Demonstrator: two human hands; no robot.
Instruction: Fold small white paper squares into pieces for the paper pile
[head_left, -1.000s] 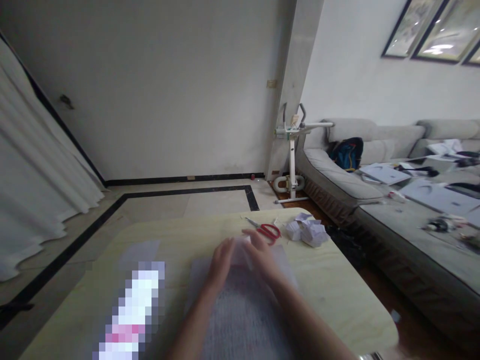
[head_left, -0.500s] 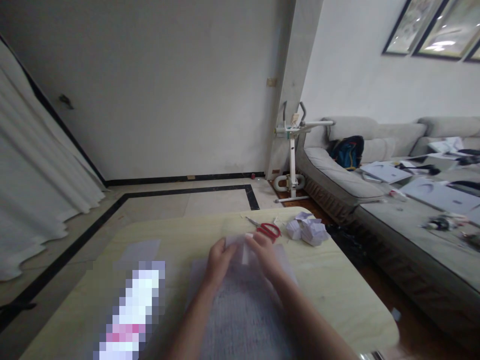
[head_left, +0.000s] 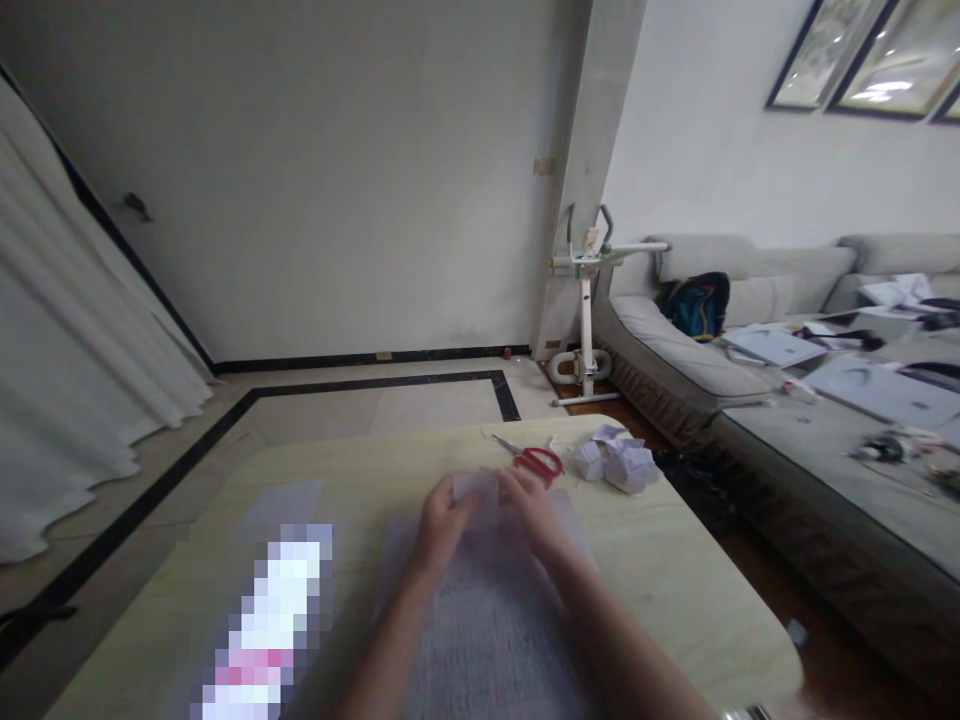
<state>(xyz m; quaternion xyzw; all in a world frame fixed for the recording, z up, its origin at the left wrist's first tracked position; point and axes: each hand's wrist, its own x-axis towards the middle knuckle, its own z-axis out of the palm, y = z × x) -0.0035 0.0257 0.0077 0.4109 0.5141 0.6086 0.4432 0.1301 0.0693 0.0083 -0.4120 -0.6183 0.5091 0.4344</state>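
The small pale paper (head_left: 475, 488) lies directly between the hands, above the far part of the printed sheet (head_left: 487, 640), left hand (head_left: 441, 522) and right hand (head_left: 531, 508) pinching opposite sides, neither clearly nearer, its long axis indeterminate.

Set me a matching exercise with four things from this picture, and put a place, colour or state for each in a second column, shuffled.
Column one:
1. Scissors
2. Crumpled paper
3. Backpack
4. Left hand and right hand

Column two:
A. on the sofa
B. holding pale paper
C. red handles
D. by the table's far right corner

Pairs: 1-C, 2-D, 3-A, 4-B
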